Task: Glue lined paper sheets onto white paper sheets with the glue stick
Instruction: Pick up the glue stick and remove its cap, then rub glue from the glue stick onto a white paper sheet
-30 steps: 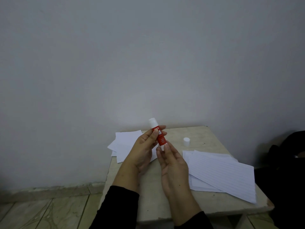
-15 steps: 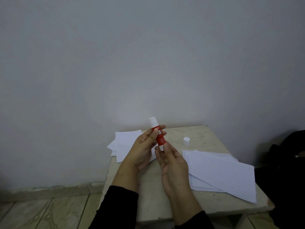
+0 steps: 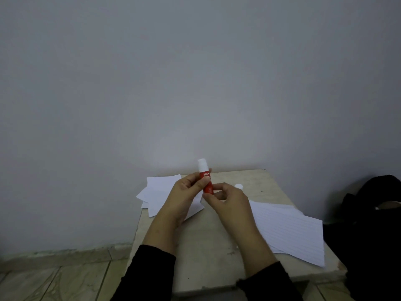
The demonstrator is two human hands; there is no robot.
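Two hands meet on the glue stick [image 3: 206,181]: left hand [image 3: 184,193] fingers wrapped round its body, right hand [image 3: 225,197] fingers pinching its base. Right of them lie lined sheets [image 3: 288,229], beyond-left white sheets [image 3: 160,187], cap [image 3: 239,186] off; nothing appears glued yet.

The red plastic glue stick [image 3: 206,181] with its white glue end bared stands nearly upright between both hands. Its small white round cap [image 3: 239,186] lies just beyond the right hand. Plain white paper sheets [image 3: 159,192] are fanned beneath the left hand; lined white sheets [image 3: 288,231] are stacked right of the right hand.
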